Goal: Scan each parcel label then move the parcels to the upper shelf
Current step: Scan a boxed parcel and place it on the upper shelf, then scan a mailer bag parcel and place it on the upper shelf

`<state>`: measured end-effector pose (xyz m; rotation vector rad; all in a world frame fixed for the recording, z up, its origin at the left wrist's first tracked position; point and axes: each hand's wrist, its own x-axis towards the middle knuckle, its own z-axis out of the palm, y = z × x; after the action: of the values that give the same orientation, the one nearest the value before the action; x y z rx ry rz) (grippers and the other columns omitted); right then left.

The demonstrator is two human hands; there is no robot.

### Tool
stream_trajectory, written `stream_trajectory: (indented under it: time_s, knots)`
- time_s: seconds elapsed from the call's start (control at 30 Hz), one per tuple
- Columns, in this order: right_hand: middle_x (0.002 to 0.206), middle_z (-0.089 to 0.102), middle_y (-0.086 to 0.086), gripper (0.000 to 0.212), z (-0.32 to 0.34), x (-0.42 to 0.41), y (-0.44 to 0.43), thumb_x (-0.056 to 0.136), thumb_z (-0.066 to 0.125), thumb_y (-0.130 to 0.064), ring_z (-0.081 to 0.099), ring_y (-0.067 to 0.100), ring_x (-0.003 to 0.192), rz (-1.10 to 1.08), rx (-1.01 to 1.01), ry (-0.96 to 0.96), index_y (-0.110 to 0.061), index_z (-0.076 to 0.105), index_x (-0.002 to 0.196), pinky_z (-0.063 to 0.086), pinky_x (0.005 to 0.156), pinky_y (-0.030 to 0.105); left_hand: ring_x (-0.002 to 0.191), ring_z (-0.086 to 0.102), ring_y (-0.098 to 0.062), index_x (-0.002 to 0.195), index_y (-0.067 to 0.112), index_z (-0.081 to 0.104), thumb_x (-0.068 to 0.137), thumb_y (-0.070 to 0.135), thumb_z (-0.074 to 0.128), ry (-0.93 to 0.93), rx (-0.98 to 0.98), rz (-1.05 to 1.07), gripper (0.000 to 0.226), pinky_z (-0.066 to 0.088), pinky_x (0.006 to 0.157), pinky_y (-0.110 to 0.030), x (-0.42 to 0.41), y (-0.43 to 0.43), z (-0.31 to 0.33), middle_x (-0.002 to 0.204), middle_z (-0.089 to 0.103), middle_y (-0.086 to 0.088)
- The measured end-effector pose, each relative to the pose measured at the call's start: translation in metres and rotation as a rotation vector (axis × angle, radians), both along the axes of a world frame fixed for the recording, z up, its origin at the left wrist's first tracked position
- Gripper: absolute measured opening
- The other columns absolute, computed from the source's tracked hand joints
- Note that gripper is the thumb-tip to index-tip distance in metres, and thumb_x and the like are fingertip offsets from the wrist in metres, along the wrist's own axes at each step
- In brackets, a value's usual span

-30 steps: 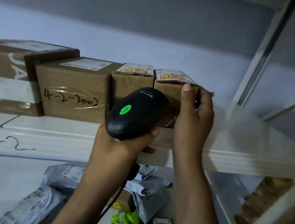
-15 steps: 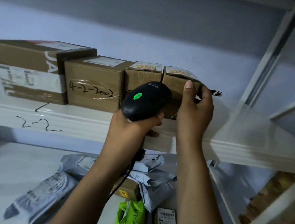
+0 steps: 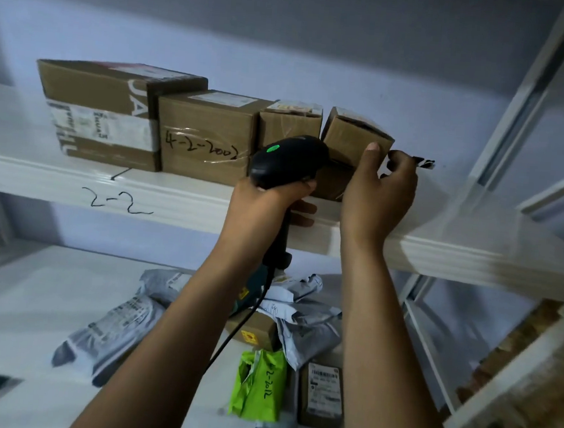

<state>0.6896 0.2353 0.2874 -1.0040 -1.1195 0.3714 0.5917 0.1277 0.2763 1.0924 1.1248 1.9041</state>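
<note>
- The left hand point(image 3: 268, 199) has its fingers closed around the black scanner point(image 3: 288, 157).
- The right hand point(image 3: 382, 191) pinches the tilted small box point(image 3: 350, 140) on the upper shelf point(image 3: 57, 176).

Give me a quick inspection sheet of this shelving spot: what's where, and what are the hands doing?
Surface: white upper shelf marked 2-2; lower shelf beneath it.
Job's things: brown boxes in a row on the upper shelf; the rightmost small box sits tilted. Grey mailer bags, a green bag and a labelled parcel lie on the lower shelf.
Clutter: small dark scrap behind the right hand; unclear what it is.
Hands: left hand holds the scanner, green light on; right hand grips the tilted box.
Cables: black scanner cable hangs down over the lower parcels.
Surroundings: pale wall, white rack upright.
</note>
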Motion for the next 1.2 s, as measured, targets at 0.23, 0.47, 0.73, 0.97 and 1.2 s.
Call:
stream_trajectory:
  time_s: [0.23, 0.47, 0.73, 0.97, 1.2]
  knots:
    - [0.123, 0.060, 0.012, 0.037, -0.006, 0.000, -0.014, 0.097, 0.050, -0.023, 0.058, 0.025, 0.110, -0.062, 0.085, 0.115, -0.002, 0.055, 0.127, 0.036, 0.073, 0.018, 0.072, 0.074, -0.023, 0.110, 0.000, 0.071, 0.092, 0.007, 0.072, 0.050, -0.033, 0.012, 0.019, 0.057, 0.061, -0.030, -0.004, -0.014, -0.015, 0.092, 0.076, -0.020]
    - [0.098, 0.065, 0.031, 0.038, -0.113, 0.001, -0.034, 0.094, 0.054, -0.027, 0.061, 0.025, 0.085, 0.150, 0.122, 0.434, 0.011, 0.061, 0.095, 0.053, 0.080, 0.054, 0.050, 0.048, -0.025, 0.069, 0.011, 0.062, 0.082, 0.017, 0.075, -0.041, -0.143, 0.154, 0.020, 0.039, 0.054, -0.031, -0.039, -0.076, -0.119, 0.060, 0.054, -0.009]
    - [0.063, 0.058, 0.011, 0.022, -0.199, -0.081, -0.149, 0.075, 0.045, 0.003, 0.051, 0.033, 0.058, 0.441, -0.070, 0.266, -0.011, 0.062, 0.070, 0.039, 0.059, 0.034, 0.047, 0.042, -0.020, 0.061, 0.021, 0.061, 0.081, 0.022, 0.075, -0.131, -0.362, 0.313, 0.024, 0.035, 0.055, -0.029, -0.127, -0.147, -0.186, 0.054, 0.048, -0.002]
    - [0.068, 0.068, -0.005, 0.026, -0.226, -0.204, -0.172, 0.075, 0.050, -0.013, 0.060, 0.024, 0.068, 0.634, -0.469, -0.012, -0.031, 0.067, 0.065, 0.045, 0.065, 0.035, 0.054, 0.046, -0.022, 0.070, 0.018, 0.059, 0.086, 0.021, 0.075, -0.197, -0.479, 0.399, 0.023, 0.038, 0.054, -0.032, -0.243, -0.186, -0.211, 0.060, 0.051, -0.002]
    - [0.075, 0.073, 0.007, 0.019, -0.277, -0.324, -0.196, 0.068, 0.047, -0.026, 0.070, 0.037, 0.081, 0.603, -0.903, -0.156, -0.020, 0.066, 0.068, 0.059, 0.080, 0.056, 0.063, 0.053, -0.024, 0.089, 0.010, 0.069, 0.088, 0.029, 0.077, -0.271, -0.682, 0.351, 0.021, 0.043, 0.059, -0.042, -0.335, -0.196, -0.260, 0.064, 0.056, -0.008]
